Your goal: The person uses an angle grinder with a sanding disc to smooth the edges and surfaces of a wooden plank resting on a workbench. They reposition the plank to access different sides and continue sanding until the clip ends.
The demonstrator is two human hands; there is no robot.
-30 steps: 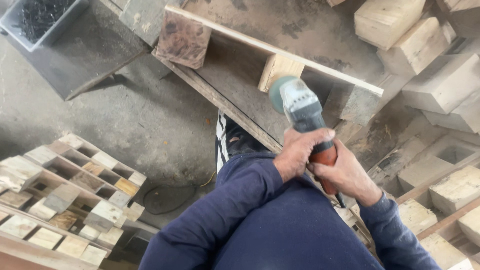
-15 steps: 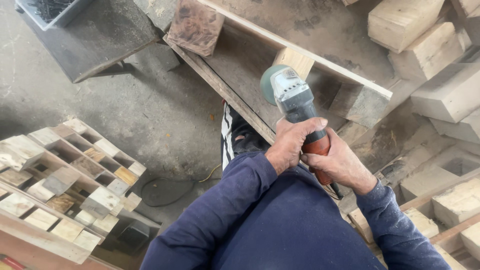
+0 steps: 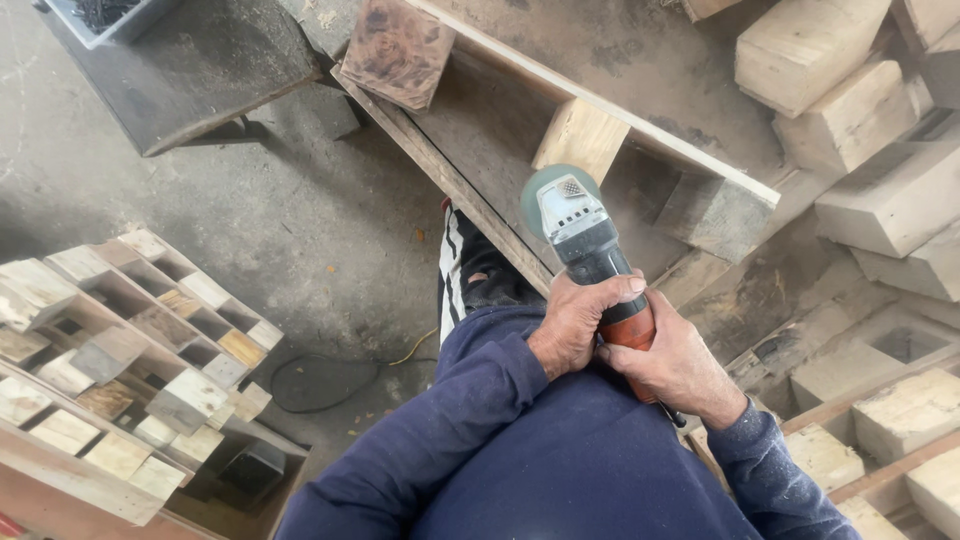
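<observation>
Both hands were on the angle grinder (image 3: 592,262) as I looked down: the left hand (image 3: 574,322) was wrapped tight around the dark body just behind the head, fingers curled fully closed over it, and the right hand (image 3: 674,364) was clamped around the orange rear handle, its grip just as firmly shut on the tool. The two hands touched each other along the handle. The grinder pointed away from the body, its round guard and disc over the long wooden pallet frame (image 3: 480,210), just beside a pale wooden block (image 3: 582,138) set between the frame's two boards. A darker block (image 3: 398,50) sat at the far end of the frame. Navy sleeves (image 3: 450,420) filled the bottom of the view. To the left, on the concrete floor (image 3: 200,220), stood a stack of pallets (image 3: 120,350) with blocks showing; to the right, loose timber blocks (image 3: 850,100) lay piled up.
</observation>
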